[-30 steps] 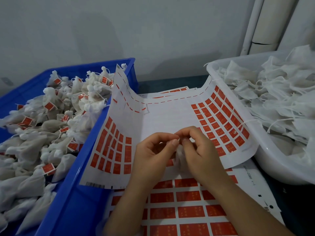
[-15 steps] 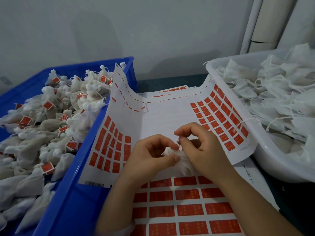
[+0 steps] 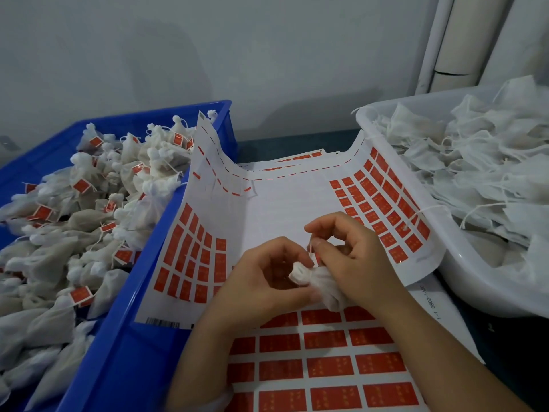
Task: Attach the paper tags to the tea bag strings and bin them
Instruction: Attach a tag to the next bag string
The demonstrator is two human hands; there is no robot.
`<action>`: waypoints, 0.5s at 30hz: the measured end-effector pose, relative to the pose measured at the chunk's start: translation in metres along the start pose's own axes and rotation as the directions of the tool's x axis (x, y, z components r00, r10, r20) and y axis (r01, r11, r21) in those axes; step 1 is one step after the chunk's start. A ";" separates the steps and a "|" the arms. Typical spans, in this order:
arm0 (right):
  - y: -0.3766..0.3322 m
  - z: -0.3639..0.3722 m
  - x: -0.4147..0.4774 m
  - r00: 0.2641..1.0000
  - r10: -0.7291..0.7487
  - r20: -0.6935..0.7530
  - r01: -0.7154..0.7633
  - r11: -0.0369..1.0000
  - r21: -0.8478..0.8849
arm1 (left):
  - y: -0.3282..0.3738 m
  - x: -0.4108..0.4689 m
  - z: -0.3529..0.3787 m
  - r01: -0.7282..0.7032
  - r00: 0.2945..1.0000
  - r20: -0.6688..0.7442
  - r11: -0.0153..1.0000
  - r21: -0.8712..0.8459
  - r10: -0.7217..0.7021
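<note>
Since a second ago the hands have drawn slightly apart and dropped lower on the sheet, and a tea bag (image 3: 322, 282) that was hidden behind the fingers now shows between them. The left hand (image 3: 267, 283) has its fingers curled, with the thumb and fingertips grasping the bag's bunched white top. The right hand (image 3: 359, 257) lies over the bag's body, its thumb and forefinger pinched on a thin string (image 3: 310, 250) just above the knot. Whether a tag is already on that string I cannot tell.

The bag sits above the near edge of a curled tag sheet (image 3: 282, 209), whose sides bend up against the containers on either side. A flat tag sheet (image 3: 326, 367) with rows of red tags lies below it on the bench (image 3: 297, 144).

To the left, a blue bin (image 3: 124, 337) holds a heap of tagged tea bags (image 3: 59, 251), with red tags showing among them. To the right, a white tub (image 3: 463, 281) is piled with plain tea bags (image 3: 475, 173) trailing loose strings. A pale pipe (image 3: 451, 40) runs up the wall behind the tub.
</note>
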State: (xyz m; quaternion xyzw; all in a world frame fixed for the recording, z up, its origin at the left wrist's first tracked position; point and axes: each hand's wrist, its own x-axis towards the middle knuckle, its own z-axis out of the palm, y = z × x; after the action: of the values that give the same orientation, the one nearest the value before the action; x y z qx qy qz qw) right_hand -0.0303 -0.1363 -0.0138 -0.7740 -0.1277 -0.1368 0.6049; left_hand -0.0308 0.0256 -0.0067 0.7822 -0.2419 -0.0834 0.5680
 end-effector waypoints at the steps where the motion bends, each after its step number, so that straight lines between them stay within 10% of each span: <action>1: 0.000 -0.001 0.000 1.000 0.002 0.021 -0.002 1.000 -0.002 | 0.000 0.000 0.000 -0.008 1.000 -0.019 1.000 0.019 0.008; 15: -0.005 0.008 -0.005 0.991 0.015 0.136 0.002 0.992 -0.125 | -0.002 0.002 0.012 -0.089 0.982 -0.148 0.981 0.170 0.115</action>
State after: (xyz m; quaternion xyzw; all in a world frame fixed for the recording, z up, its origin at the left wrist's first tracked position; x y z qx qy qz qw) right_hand -0.0365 -0.1280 -0.0131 -0.8183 -0.1575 -0.0892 0.5455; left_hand -0.0332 0.0149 -0.0119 0.8165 -0.2423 0.0279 0.5233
